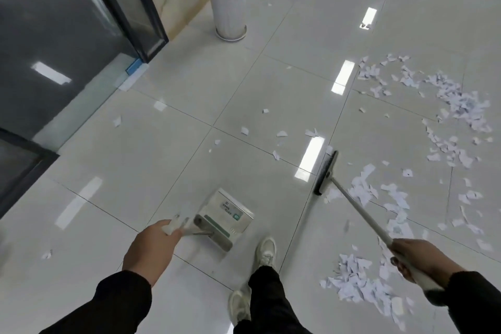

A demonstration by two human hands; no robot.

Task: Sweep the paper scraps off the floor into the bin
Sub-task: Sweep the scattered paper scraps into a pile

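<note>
While each grip clasps a handle, paper scraps lie seemingly beyond broom.

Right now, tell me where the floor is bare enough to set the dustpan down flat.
Bare tiles lie left of the dustpan, toward the dark glass door, with only a stray scrap. The stretch between the white planter and the broom head holds a few scattered bits. Right of the broom head, paper scraps crowd the floor, down to the pile by the right hand.
</note>
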